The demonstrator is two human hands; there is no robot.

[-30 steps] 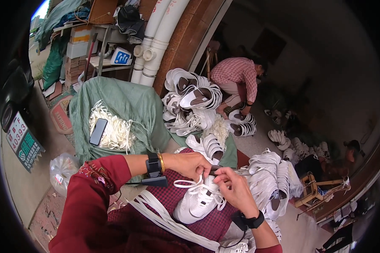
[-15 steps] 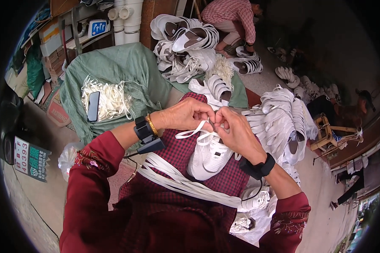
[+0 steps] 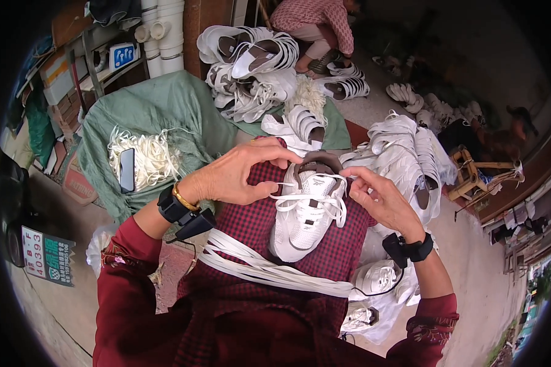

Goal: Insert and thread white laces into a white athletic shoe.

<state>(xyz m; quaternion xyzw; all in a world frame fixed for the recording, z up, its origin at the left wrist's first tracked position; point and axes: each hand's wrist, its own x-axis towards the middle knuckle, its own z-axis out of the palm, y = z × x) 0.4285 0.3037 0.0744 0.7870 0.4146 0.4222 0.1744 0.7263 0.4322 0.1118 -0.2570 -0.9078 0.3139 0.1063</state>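
A white lace-up shoe with a dark grey collar lies on my lap, toe toward me. White shoelaces cross its tongue and hang in loops over both sides. My left hand is at the shoe's left, index finger near the collar and thumb spread well apart, a lace strand by the thumb tip. On the other side my right hand has its index fingertip against a lace by the collar, the thumb apart below. A bundle of flat white laces lies across my checked apron.
At left, a green cloth-covered stand bears a heap of laces and a phone. Unfinished white shoe uppers are piled at right and far ahead. More shoes sit by my right knee. Another person crouches beyond.
My hands were together over the shoe's collar, fingers pinched at the lace. They have moved apart to either side, uncovering the collar and tongue. The view has shifted slightly.
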